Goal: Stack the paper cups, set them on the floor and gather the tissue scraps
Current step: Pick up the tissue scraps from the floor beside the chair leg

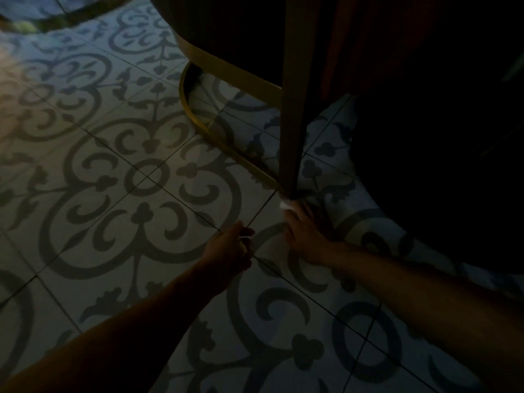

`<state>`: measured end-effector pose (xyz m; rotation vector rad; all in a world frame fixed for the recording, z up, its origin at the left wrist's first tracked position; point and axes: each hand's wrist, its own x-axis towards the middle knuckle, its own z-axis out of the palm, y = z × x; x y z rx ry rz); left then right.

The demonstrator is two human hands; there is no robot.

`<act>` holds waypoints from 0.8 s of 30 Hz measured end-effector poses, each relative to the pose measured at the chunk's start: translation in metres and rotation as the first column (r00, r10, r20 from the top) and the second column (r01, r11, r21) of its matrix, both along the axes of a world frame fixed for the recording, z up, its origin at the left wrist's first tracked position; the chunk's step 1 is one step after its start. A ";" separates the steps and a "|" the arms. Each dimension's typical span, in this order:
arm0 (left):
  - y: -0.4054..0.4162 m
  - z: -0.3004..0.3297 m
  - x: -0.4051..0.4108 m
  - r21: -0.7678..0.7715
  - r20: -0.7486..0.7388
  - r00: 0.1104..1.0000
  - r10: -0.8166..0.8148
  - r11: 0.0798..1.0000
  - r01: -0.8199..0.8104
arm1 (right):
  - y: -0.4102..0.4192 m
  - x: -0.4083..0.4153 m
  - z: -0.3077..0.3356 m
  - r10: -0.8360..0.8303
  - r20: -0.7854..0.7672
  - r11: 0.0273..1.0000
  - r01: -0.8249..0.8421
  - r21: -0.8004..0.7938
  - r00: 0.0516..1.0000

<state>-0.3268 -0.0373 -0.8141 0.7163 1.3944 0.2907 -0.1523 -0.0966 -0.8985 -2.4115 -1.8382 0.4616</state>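
The scene is dim. A small white tissue scrap [284, 205] lies on the patterned floor tiles at the foot of a table leg [292, 123]. My right hand [304, 234] rests palm down on the floor with its fingertips touching the scrap. My left hand [231, 246] hovers just to the left, its fingers curled around something small and pale that looks like tissue. No paper cups are visible.
A chair with a curved gold metal base [215, 137] stands behind the table leg. A large dark shape [439, 165] fills the right side. Patterned tile floor [113, 194] spreads out to the left.
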 end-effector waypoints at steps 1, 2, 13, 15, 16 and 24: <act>0.004 0.008 0.001 0.002 -0.014 1.000 -0.009 1.000 0.009 | -0.006 0.002 0.006 0.042 -0.007 0.999 -0.042 0.032 0.999; 0.009 0.018 0.002 -0.002 -0.031 0.999 -0.021 1.000 0.021 | -0.012 0.002 0.014 0.113 0.022 0.990 -0.115 0.080 0.993; -0.039 0.185 -0.074 -0.122 -0.076 0.994 0.073 0.989 -0.082 | -0.071 -0.066 0.199 0.474 0.059 0.875 -0.477 0.079 0.879; -0.053 0.223 -0.085 -0.187 -0.069 0.992 0.106 0.975 -0.117 | -0.078 -0.084 0.239 0.419 0.047 0.908 -0.420 0.003 0.907; -0.059 0.245 -0.089 -0.238 -0.016 0.992 0.128 0.963 -0.128 | -0.080 -0.092 0.259 0.383 0.042 0.924 -0.382 -0.035 0.923; -0.080 0.381 -0.088 -0.377 0.152 0.988 0.027 0.926 0.033 | -0.120 -0.113 0.389 0.075 -0.100 0.986 -0.089 -0.143 0.992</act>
